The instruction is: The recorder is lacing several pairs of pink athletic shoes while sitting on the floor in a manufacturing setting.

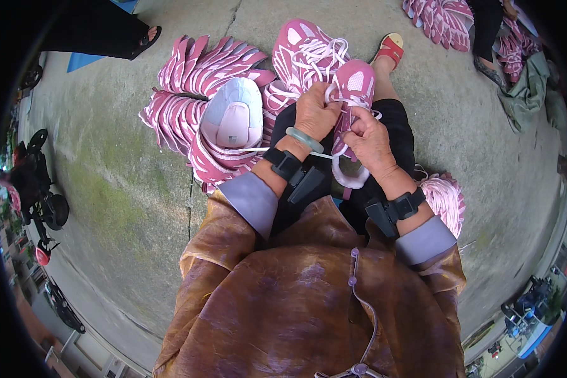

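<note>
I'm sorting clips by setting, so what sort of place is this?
Probably an outdoor yard or roadside where shoe parts are handled: weathered concrete ground, a parked motorbike at the left, and stacked pink-and-white shoe uppers.

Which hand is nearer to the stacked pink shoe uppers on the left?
Left. The left hand is to the right of the stacked uppers; the right hand is farther right, across the pink shoe.

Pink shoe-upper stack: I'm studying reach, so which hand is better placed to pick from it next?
Probably the left hand: it is nearer the stack, while the right hand is beyond the upper between them. Both are engaged at that upper.
</note>
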{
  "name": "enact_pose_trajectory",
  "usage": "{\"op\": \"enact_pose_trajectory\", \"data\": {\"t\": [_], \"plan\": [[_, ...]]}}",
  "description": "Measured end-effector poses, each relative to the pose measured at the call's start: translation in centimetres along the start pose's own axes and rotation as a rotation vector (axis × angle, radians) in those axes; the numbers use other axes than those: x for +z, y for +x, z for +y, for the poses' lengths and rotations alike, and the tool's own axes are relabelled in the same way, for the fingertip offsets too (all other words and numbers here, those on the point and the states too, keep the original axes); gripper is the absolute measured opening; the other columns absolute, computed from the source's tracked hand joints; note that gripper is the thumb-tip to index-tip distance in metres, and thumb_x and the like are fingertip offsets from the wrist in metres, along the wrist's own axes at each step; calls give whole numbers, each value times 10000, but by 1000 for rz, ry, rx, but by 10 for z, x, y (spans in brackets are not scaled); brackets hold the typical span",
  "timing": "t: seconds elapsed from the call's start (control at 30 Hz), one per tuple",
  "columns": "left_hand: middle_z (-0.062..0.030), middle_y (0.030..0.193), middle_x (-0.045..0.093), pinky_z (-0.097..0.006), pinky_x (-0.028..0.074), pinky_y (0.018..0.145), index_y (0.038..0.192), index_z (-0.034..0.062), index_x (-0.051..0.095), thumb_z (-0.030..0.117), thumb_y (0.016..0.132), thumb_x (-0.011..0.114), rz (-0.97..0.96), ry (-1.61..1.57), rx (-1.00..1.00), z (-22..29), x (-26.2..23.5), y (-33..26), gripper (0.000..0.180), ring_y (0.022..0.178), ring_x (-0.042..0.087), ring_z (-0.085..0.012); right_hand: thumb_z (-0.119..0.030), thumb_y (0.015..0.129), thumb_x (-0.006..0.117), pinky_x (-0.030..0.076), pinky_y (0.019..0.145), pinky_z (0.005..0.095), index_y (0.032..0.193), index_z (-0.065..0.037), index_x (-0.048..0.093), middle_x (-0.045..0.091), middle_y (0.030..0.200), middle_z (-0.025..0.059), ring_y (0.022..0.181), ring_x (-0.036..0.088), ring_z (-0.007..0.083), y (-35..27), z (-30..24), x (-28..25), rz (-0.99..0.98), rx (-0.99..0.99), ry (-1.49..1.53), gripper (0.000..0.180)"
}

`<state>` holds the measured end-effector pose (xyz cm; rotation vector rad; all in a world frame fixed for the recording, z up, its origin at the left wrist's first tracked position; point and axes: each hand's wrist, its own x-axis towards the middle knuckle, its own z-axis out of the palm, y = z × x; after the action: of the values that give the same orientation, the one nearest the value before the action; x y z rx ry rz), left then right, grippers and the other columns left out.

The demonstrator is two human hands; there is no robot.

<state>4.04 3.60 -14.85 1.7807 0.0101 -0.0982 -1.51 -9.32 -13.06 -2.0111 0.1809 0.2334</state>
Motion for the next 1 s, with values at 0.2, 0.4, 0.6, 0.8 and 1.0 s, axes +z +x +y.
{"op": "enact_pose_trajectory", "data": {"t": [0.2, 0.4, 0.6, 0.8, 1.0], "plan": [[-123, 642, 569, -287, 444, 561, 833, -2, 537, 66, 691, 590, -61, -109, -108, -7, 1, -2, 166, 582, 549, -166, 73, 691, 545, 378, 461, 191, 1087, -4, 475, 519, 627, 3, 529, 462, 46, -3, -6, -1, -37, 21, 66, 409], [-55, 613, 540, -257, 430, 517, 827, -2, 517, 26, 709, 572, -103, -185, -102, -3, -5, -3, 133, 557, 515, -110, 75, 692, 544, 377, 471, 187, 1089, -4, 469, 518, 626, 3, 538, 461, 44, -3, -10, -1, -50, 49, 139, 412], [-9, 607, 504, -208, 354, 417, 826, 15, 500, -12, 717, 558, -180, -309, -259, 15, -11, -4, 126, 474, 440, -55, 37, 674, 569, 399, 479, 212, 1076, -1, 483, 542, 625, 28, 522, 487, 74, -3, -5, -1, -23, 34, 145, 412], [-9, 609, 499, -204, 360, 416, 836, 16, 491, -11, 731, 548, -195, -364, -292, 22, -12, -5, 122, 474, 440, -60, 7, 654, 591, 417, 475, 237, 1066, 1, 499, 558, 616, 48, 502, 505, 99, -2, -3, -2, -16, 40, 174, 422], [-84, 633, 553, -302, 435, 485, 912, 13, 491, 42, 732, 567, -116, -115, -94, -1, -5, -3, 197, 514, 541, -174, 6, 646, 594, 422, 490, 242, 1056, -2, 503, 569, 616, 56, 509, 520, 111, -2, -4, 0, -14, 33, 171, 420]]}}
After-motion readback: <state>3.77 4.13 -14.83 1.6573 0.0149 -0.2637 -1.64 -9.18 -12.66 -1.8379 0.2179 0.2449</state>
